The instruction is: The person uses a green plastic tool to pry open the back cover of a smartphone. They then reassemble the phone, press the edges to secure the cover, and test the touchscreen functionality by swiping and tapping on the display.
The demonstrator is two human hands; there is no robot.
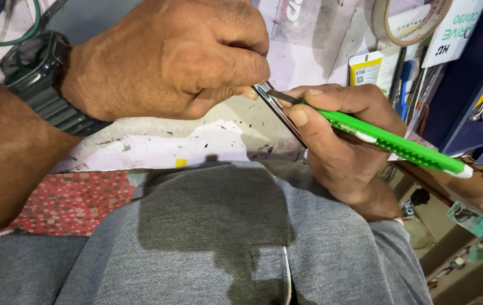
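Note:
My left hand [179, 56], with a dark wristwatch [41, 79] on the wrist, is closed over the top of a thin dark phone [280, 113] held on edge. My right hand [343, 147] grips a green utility knife [394, 141] and also steadies the phone's lower edge. The knife's blade tip [278, 95] touches the phone's edge just beside my left fingertips. Most of the phone is hidden by both hands.
A worn white work surface [157, 141] lies under the hands. A tape roll [411, 22], small boxes and tools [405, 85] stand at the upper right beside a blue shelf [467, 101]. My grey shirt [224, 243] fills the lower frame; a red patterned cloth [72, 200] lies at left.

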